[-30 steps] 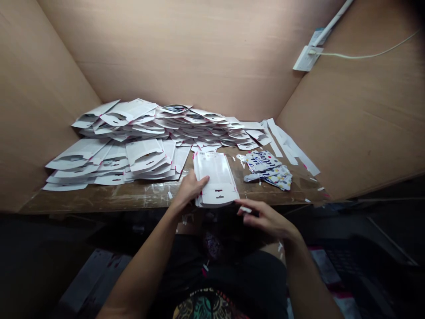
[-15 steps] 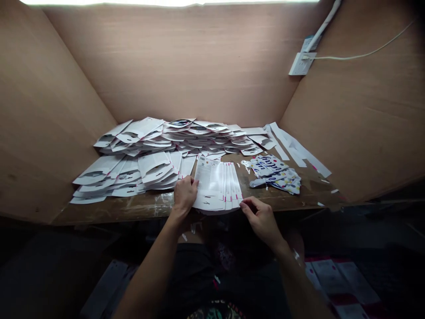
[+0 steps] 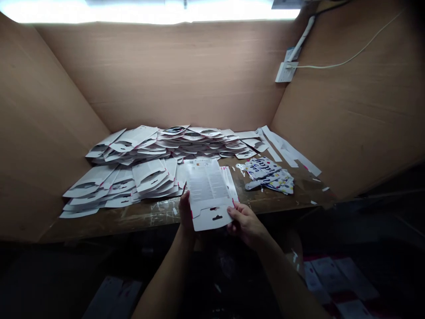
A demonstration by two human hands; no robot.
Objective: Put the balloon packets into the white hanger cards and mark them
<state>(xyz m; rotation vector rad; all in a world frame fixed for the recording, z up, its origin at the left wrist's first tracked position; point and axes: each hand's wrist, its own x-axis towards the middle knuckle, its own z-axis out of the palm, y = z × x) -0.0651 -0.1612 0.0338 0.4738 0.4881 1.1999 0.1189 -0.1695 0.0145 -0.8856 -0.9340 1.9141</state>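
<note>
A: You've just raised the white hang-tab card point(image 3: 206, 188) off the fanned stack of the same cards point(image 3: 229, 182). Half a second ago that stack lay flat under your palms, and now the card stands tilted up off the bench, its slotted flap toward you. Whether it's one card or a thin few, I can't tell from here.

B: Your grip's clear enough, though. Your left hand point(image 3: 186, 212) is closed on the card's left edge, mostly hidden behind it, and your right hand point(image 3: 245, 226) pinches the lower right corner, fingers curled under. Neither hand has let go.

A: And where's the card sitting?

B: Right at the front edge of your wooden workbench point(image 3: 139, 221), held above the stack and just in front of it. The printed side faces up, with dense small text and a barcode near the far end. There are pink marks along its edge, and the flap looks folded over at the near end.

A: Around you, the heaped cards point(image 3: 146, 177) fill the left and back of the bench, and the polka-dot printed cards point(image 3: 268, 175) lie off to your right, just beside the white offcut strips point(image 3: 288, 153) — well clear of both your hands.
</note>
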